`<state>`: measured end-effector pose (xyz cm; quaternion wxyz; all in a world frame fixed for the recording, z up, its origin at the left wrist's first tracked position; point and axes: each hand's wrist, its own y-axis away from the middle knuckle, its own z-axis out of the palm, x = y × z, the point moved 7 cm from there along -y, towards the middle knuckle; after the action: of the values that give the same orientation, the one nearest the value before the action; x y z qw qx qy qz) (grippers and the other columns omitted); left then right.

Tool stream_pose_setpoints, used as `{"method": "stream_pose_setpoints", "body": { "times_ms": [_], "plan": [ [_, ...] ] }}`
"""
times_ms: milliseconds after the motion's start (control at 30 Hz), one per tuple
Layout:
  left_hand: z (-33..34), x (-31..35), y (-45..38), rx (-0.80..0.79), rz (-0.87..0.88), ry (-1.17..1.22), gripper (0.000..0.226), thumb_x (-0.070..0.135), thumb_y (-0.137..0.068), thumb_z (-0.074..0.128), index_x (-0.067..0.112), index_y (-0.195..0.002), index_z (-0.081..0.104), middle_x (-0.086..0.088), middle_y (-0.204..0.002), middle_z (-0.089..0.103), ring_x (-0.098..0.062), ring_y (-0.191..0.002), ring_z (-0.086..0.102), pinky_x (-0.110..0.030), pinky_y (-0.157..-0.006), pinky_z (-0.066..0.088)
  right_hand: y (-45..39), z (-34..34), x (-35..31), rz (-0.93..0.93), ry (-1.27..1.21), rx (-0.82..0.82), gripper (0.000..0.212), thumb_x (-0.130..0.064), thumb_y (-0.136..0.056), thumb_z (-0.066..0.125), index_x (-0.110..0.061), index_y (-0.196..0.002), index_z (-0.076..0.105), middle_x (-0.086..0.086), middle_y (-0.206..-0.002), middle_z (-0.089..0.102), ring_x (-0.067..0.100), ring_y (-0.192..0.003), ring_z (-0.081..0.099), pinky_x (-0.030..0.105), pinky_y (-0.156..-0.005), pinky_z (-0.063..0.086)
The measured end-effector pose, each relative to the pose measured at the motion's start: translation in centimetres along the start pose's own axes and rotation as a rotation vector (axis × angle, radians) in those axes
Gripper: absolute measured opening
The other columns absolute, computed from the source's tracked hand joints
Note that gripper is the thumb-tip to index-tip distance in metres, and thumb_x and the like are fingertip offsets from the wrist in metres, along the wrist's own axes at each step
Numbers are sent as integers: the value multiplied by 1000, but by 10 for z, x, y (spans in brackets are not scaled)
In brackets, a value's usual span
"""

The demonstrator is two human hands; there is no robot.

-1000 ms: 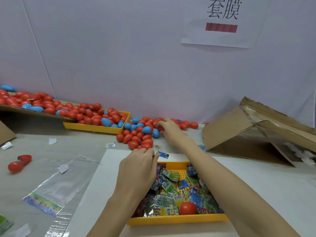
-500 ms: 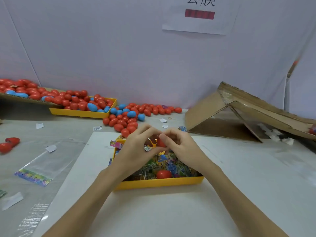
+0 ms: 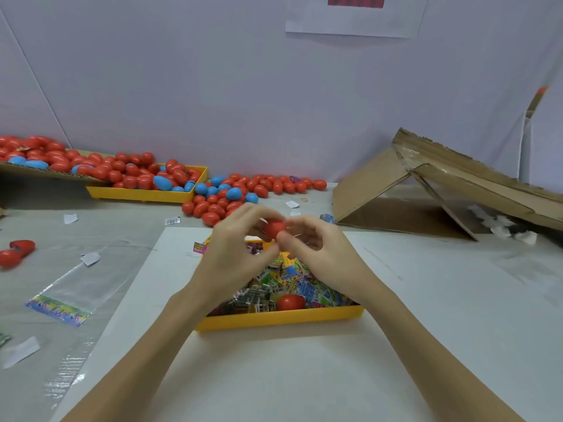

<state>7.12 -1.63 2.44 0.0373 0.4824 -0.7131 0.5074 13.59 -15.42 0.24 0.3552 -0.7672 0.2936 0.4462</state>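
A clear bag point(image 3: 76, 284) lies flat on the surface point(image 3: 115, 226) at far left, with a far tray point(image 3: 146, 194) of red and blue eggs behind it. The left grip point(image 3: 234, 254) and right grip point(image 3: 316, 251) meet, both pinching one red egg point(image 3: 274, 228) in the air above the near yellow tray point(image 3: 280, 319) of wrappers. A cardboard box point(image 3: 426, 190) lies tipped over at right.

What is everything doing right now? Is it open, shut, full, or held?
red egg: pinched between both hands.
left hand: holds red egg.
right hand: holds red egg.
near tray: full of packets, loose egg inside.
far tray: heaped with eggs.
cardboard box: tipped over, open.
clear bag: lying flat.
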Motion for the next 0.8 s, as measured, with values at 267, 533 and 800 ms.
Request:
{"method": "stream_pose_setpoints", "body": {
  "times_ms": [267,533,800],
  "plan": [
    [-9,-42,7,123,-662,595,31,26,-103,59,5,-123,50,-6,-102,80,-26,-89,78,-27,-71,63,2,-18,0,-151,601,14,18,-15,-97,71,-22,-112,79,-10,-105,74,-5,-89,59,18,-84,49],
    [-7,-44,7,115,-649,574,19,28,-104,57,16,-118,57,-6,-99,79,-28,-83,77,-27,-68,62,1,24,-1,-244,862,-95,17,-25,-99,69,-23,-112,79,-4,-110,71,17,-103,51,30,-91,42],
    [-4,-41,7,53,-647,540,24,26,-100,65,13,-120,60,-5,-100,80,-27,-84,77,-25,-68,61,-2,12,4,-163,803,43,32,-51,-83,79,-23,-85,64,-13,-84,57,8,-82,51,30,-74,50]
  ]
}}
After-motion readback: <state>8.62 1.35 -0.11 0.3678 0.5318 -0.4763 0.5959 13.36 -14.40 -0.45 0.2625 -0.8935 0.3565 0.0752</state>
